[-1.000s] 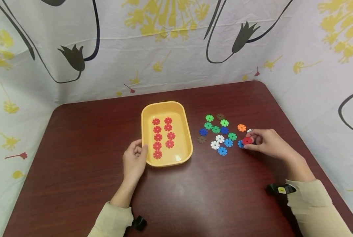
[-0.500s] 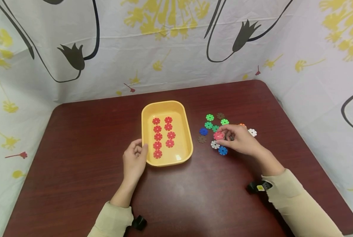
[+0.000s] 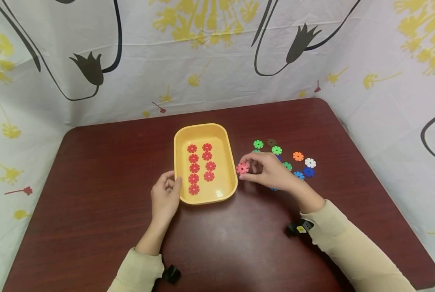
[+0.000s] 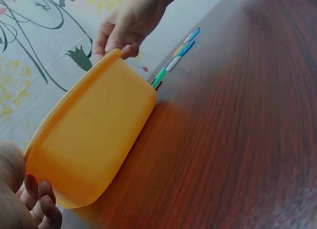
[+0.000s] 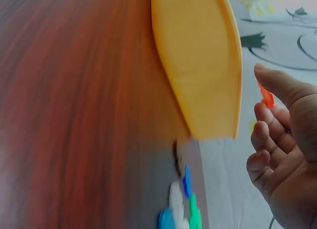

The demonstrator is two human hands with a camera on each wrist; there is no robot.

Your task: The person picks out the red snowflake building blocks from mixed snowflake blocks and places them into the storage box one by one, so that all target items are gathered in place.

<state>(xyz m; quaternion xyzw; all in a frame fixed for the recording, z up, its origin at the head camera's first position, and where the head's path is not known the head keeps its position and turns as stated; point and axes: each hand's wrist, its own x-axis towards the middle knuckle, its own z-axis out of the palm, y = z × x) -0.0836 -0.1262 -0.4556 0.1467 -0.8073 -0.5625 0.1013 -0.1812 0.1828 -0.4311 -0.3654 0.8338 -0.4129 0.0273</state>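
Note:
My right hand [image 3: 272, 172] pinches a red notched plastic disc [image 3: 242, 168] between thumb and fingers, right beside the right rim of a yellow tray [image 3: 222, 154]. In the right wrist view the disc [image 5: 266, 96] shows edge-on at the thumb, level with the tray's upper edge. My left hand [image 3: 165, 198] holds the tray's left side, thumb at the rim and the other fingers curled against the outer wall. Several red discs [image 3: 194, 168] lie in two columns on the tray's floor.
Right of the tray, several loose discs lie on the dark red table [image 3: 104, 182]: a green disc [image 3: 258, 144], an orange disc [image 3: 298, 156], a white disc [image 3: 310, 162] and others in blue and brown. My right hand covers some. A patterned cloth [image 3: 137, 52] hangs behind the table.
My right hand has carried the red disc leftward from the far right of the loose discs, across them, to the tray's right rim. The left hand and tray have stayed put.

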